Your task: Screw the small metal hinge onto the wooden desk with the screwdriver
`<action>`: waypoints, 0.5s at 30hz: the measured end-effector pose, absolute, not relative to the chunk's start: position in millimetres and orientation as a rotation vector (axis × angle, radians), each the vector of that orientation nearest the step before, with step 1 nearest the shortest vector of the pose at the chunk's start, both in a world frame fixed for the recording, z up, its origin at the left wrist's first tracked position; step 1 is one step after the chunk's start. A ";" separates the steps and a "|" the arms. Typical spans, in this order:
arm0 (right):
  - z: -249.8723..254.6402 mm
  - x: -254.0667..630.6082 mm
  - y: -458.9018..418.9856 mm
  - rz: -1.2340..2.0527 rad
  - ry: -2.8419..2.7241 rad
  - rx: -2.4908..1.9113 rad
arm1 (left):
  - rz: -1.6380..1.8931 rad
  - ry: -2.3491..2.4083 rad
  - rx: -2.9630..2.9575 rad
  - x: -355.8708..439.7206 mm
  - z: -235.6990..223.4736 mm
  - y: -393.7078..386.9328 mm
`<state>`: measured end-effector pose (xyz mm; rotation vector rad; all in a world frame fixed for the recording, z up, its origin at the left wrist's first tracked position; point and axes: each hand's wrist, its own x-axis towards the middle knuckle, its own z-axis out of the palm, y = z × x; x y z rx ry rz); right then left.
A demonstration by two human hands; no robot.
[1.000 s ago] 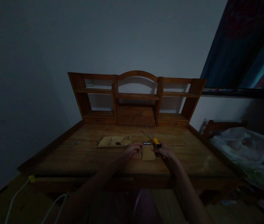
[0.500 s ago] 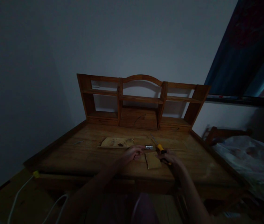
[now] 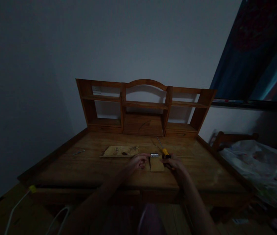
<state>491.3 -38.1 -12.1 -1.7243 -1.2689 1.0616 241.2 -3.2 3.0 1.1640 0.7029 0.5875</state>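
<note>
My left hand (image 3: 139,161) rests on the desk with its fingers curled, and the fingertips hold the left end of a small silver metal hinge (image 3: 154,155). Just below the hinge lies a small flat square wooden piece (image 3: 157,165), its far edge against or under the hinge; I cannot tell which. In my right hand (image 3: 175,164) is a screwdriver with a yellow and black handle (image 3: 164,152). Its long shaft points away, toward the shelf. The fingers of that hand also touch the right side of the wooden piece.
A long, stained, broken-ended board (image 3: 121,150) lies beyond my left hand. Farther left is a thin metal tool (image 3: 79,152). A wooden shelf unit (image 3: 143,104) stands along the back of the desk (image 3: 91,169). A white cable (image 3: 16,209) hangs at the left; plastic-covered things (image 3: 248,160) are at the right.
The wooden piece has moved up to the hinge and turned straighter. My right hand has shifted with it, still holding the screwdriver. My left hand stays at the hinge. The view has shifted slightly.
</note>
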 end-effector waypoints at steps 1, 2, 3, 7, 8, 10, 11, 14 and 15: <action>-12.2 490.3 -38.1 1.049 -1.267 -1.709 | 0.592 0.703 1.179 241.0 3.2 -3.7; -12.1 489.0 -38.1 1.038 -1.265 -1.695 | 0.599 0.706 1.205 240.9 3.0 -4.3; -11.8 487.4 -38.2 1.033 -1.264 -1.686 | 0.607 0.712 1.238 241.0 2.5 -5.2; -7.3 480.1 -41.5 1.036 -1.259 -1.669 | 0.677 0.758 1.402 241.9 -2.9 -15.4; -5.3 478.4 -43.2 1.035 -1.257 -1.663 | 0.718 0.778 1.506 242.2 -4.3 -20.0; -1.3 475.8 -46.7 1.028 -1.250 -1.660 | 0.823 0.823 1.863 243.1 -6.3 -31.3; 0.4 474.9 -48.2 1.023 -1.246 -1.665 | 0.856 0.845 2.062 243.8 -6.6 -37.4; 1.8 474.2 -49.6 1.005 -1.241 -1.683 | 0.801 0.948 2.446 246.9 -6.1 -52.8; 0.8 474.4 -49.0 1.001 -1.242 -1.687 | 0.750 1.005 2.519 248.1 -5.9 -55.9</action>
